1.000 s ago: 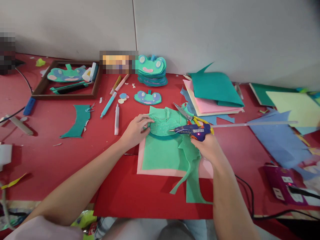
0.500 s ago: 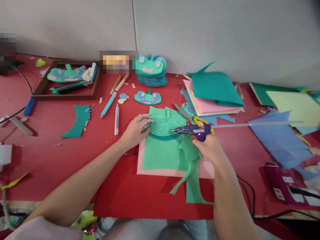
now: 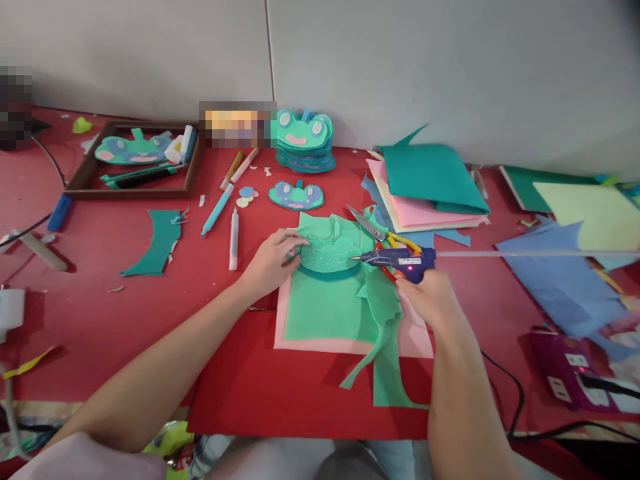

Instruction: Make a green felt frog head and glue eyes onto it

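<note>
My left hand (image 3: 270,261) pinches the left edge of a light green felt cut-out (image 3: 327,255) and holds it down on a green felt sheet (image 3: 325,310). A blue glue gun (image 3: 400,261) with a lit red lamp is gripped in my right hand (image 3: 430,299); its nozzle touches the cut-out's right edge. A long clear glue stick (image 3: 525,253) sticks out of the gun's back toward the right. Under the green sheet lies a pink sheet (image 3: 350,345) on red card.
Scissors (image 3: 373,229) lie just behind the gun. Finished frog faces (image 3: 303,137) are stacked at the wall, one more frog face (image 3: 296,195) in front. Markers (image 3: 233,230), a wooden tray (image 3: 133,190), felt sheets (image 3: 430,187) and a purple power strip (image 3: 570,370) surround the spot.
My right hand has drawn the glue gun to the right, so its nozzle moved from the cut-out's middle to its right edge. The left hand has stayed put.
</note>
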Available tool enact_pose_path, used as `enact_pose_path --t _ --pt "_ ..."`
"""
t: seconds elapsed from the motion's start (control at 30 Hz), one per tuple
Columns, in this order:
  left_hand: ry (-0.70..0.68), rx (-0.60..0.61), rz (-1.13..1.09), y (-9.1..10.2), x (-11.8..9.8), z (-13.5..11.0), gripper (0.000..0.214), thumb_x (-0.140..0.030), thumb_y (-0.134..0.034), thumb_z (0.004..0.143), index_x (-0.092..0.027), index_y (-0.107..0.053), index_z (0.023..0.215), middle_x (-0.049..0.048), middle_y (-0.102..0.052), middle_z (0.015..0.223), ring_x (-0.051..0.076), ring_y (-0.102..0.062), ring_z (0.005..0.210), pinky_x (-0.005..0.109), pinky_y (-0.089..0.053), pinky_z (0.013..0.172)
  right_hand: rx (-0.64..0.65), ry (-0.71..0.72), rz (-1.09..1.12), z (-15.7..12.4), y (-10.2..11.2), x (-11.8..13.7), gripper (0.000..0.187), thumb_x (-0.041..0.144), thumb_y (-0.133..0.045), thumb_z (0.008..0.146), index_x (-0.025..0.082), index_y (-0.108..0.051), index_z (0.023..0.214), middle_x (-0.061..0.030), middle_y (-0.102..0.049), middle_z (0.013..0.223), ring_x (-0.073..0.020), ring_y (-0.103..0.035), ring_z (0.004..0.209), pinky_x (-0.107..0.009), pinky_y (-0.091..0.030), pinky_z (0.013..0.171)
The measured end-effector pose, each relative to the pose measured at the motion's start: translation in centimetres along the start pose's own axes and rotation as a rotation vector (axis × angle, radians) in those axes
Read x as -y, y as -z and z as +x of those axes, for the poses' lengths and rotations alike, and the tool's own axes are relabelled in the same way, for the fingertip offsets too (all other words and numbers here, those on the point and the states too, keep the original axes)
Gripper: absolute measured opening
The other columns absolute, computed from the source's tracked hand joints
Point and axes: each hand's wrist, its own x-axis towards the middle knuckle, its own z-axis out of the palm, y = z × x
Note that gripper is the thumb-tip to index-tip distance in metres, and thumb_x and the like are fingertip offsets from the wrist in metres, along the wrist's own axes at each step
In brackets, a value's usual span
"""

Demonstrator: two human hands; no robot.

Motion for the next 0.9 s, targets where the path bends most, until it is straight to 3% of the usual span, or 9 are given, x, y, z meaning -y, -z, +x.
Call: enact_pose_path --t 0.53,0.9 --pt "0.002 -0.002 -0.005 -0.02 -0.02 0.01 0.028 -0.01 -0.05 0.078 -0.02 -0.058 0.103 0.0076 -0.051 0.108 0.014 -0.053 0.084 0.034 -0.046 0.081 -0.049 -0.052 -0.108 -0.16 0.36 0.65 0.026 0.035 -0.053 0.073 0.012 -0.065 0.08 -0.0125 -0.065 0.067 -0.0252 -0.063 0.068 -0.025 -0.039 0.05" --pt "0.012 0.005 -0.004 0.09 -0.25 0.03 0.028 -0.01 -0.049 0.079 -0.02 -0.058 0.103 0.0077 -0.051 0.108 0.014 -0.053 0.083 0.034 -0.047 0.081 -0.108 -0.033 -0.077 -0.25 0.27 0.22 0.029 0.039 -0.054 0.073 0.013 -0.066 0.078 -0.0129 -0.065 0.066 -0.0254 -0.062 0.064 -0.027 -0.038 0.048"
